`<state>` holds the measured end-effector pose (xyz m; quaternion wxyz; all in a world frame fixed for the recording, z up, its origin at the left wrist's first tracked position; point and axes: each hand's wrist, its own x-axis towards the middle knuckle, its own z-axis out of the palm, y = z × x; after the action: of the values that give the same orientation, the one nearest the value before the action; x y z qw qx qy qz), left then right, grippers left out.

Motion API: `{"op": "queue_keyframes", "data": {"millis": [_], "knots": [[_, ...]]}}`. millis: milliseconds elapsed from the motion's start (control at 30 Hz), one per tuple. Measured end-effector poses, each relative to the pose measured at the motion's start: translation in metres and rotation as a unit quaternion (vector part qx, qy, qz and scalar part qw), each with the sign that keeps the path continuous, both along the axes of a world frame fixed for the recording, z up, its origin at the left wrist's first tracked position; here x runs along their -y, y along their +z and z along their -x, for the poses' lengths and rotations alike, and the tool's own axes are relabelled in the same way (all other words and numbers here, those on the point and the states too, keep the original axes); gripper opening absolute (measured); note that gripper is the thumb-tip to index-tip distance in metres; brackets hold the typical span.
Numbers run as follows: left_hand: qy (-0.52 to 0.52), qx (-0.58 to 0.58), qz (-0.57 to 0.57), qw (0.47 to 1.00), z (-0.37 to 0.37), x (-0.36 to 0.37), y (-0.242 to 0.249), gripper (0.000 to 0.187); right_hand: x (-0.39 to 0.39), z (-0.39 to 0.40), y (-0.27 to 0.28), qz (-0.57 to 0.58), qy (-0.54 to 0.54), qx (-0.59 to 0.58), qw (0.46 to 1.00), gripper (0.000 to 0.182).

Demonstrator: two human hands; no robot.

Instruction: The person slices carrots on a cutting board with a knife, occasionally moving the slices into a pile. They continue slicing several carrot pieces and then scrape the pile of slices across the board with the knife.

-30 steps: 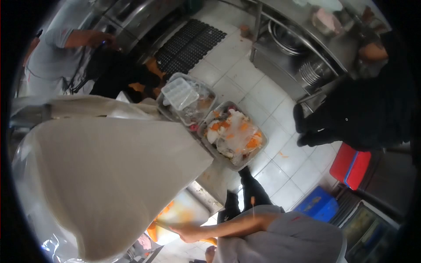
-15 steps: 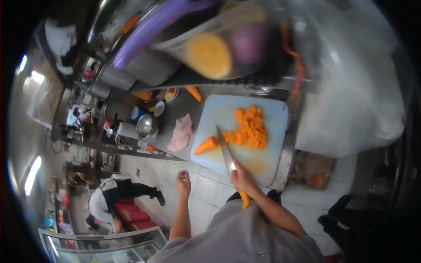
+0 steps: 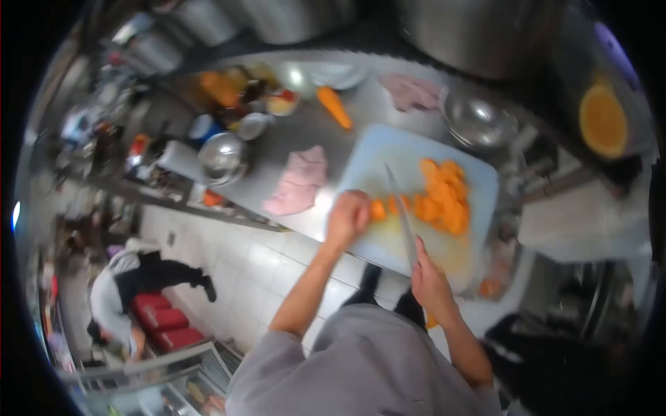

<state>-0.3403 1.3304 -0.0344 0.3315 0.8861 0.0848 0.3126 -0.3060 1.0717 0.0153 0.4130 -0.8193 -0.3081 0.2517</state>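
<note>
lying on cutting board (image 3: 374, 149): carrot (image 3: 377, 209), partly hidden by the left grip (image 3: 349, 215); slices (image 3: 444, 197) heaped on the board, beyond the knife (image 3: 401, 208).
left grip: fingers folded at the carrot; blur prevents confirming a firm clasp.
right grip (image 3: 431, 279): closed round the knife handle, blade pointing away from the wearer.
blade hazard: fingertip cut judged possible; cause, a rolling carrot or left fingers straying towards the edge.
slice hazard: loose rounds could skid or spill; cause, a sideways knock from the blade.
board hazard: shifting possible; cause, pressure near the desk's front edge. anti-slip backing: cannot tell.
desk (image 3: 277, 149): metal; pink cloth (image 3: 298, 182) beside the board, whole carrot (image 3: 334, 107) farther back, steel bowls (image 3: 222, 158) (image 3: 479, 121) on either side.
room: kitchen, pale tiled floor (image 3: 232, 243); a person (image 3: 114, 288) bends near red containers (image 3: 163, 322), well apart from the desk.
</note>
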Motion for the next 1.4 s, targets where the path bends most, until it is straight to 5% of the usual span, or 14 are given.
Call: {"op": "queue_keyframes", "data": {"millis": [433,933,1400], "knots": [[-0.011,-0.055,-0.056,0.997,-0.016,0.003,-0.007,0.015,-0.016,0.053,0.034,0.211,0.020,0.099,0.972,0.084],[0.011,-0.024,-0.067,0.997,-0.017,0.005,-0.013,0.019,-0.022,0.065,0.033,0.215,0.036,0.104,0.970,0.085],[-0.003,-0.031,-0.058,0.998,-0.016,0.004,-0.014,0.027,-0.064,0.018,-0.029,0.193,0.052,0.149,0.968,0.091]]}}
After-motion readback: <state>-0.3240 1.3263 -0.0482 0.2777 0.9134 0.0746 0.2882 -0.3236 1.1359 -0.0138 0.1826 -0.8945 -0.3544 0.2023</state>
